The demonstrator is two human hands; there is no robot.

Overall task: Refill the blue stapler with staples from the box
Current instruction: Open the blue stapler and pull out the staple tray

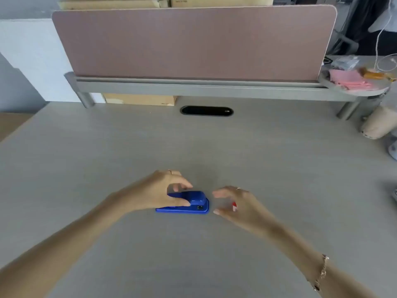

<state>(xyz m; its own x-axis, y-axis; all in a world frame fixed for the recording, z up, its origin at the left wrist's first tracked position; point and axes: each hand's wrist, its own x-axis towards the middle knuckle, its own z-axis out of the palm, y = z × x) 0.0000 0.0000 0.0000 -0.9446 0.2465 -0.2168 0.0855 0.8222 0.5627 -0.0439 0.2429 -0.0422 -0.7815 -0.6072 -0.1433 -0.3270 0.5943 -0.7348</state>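
The blue stapler (193, 203) lies flat on the grey desk (193, 147), its head pointing right. My left hand (159, 192) grips it from above, thumb on the near side and fingers over the far side. My right hand (234, 203) hovers just right of the stapler's head, fingers spread and curved, not touching it. A small red and white box (234, 206) peeks out from under the right hand's palm; most of it is hidden, and I cannot tell whether the hand is touching it.
A pink divider panel (193, 44) on a grey rail stands across the back. A dark cable slot (206, 110) sits in the desk below it. Pink papers (348, 79) and clutter lie at the back right, a beige bag (380, 123) at the right edge.
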